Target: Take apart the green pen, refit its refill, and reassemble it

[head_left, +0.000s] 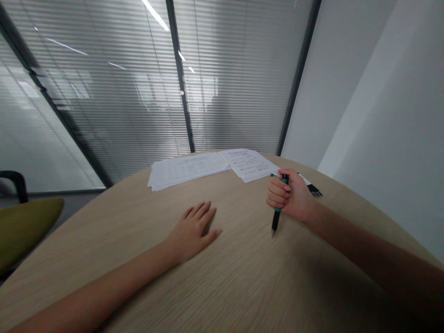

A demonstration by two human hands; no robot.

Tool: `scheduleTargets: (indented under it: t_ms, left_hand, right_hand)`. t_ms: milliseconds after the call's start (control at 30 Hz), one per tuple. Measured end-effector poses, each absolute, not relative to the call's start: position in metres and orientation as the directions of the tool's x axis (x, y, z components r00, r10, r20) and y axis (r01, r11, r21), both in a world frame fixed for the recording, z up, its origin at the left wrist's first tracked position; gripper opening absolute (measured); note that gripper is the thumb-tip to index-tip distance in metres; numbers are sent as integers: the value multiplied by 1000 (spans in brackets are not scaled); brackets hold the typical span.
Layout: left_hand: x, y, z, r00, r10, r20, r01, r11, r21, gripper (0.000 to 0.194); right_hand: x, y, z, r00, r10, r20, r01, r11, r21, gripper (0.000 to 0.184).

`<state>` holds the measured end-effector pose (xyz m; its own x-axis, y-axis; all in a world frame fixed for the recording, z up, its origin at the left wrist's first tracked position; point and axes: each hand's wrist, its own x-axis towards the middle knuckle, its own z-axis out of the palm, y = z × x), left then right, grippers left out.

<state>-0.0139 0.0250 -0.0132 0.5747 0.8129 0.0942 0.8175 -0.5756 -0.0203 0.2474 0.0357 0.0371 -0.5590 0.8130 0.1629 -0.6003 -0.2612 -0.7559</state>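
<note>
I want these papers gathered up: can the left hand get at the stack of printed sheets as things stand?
Probably yes: the left hand lies open and empty on the wooden table, just short of the printed sheets, and no object appears to stand between them.

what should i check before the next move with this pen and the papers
Pen grip: ok, the right hand is closed in a fist around the green-and-black pen, tip down.
Pen tip contact with the wood tabletop: cannot tell.
Other hand: ok, the left hand rests open and empty on the wood tabletop.
Paper position: ok, the printed sheets lie flat beyond the hands.
Print on the sheets: cannot tell, too small to read.
Black-and-white object behind the right hand: cannot tell what it is.
</note>
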Motion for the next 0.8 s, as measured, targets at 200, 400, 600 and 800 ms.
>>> scheduleTargets:
  t_ms: [200,400,600,800]
  left_hand:
    - [-14,28,-14,580,808,106,814,-580,-36,61]
    - [-13,26,-13,573,815,81,819,-572,-39,62]
    - [-14,26,-14,577,811,96,816,-578,-24,61]
    - [-14,27,-16,579,808,108,813,-582,-8,62]
  right_hand:
    - [248,34,37,-555,819,145,-597,-271,-755,40]
    - [247,36,36,-581,808,93,-554,-310,-773,54]
    - [240,33,34,-602,797,-44,-421,-364,-831,50]
    - [237,34,23,-574,795,-193,-281,-414,-866,4]
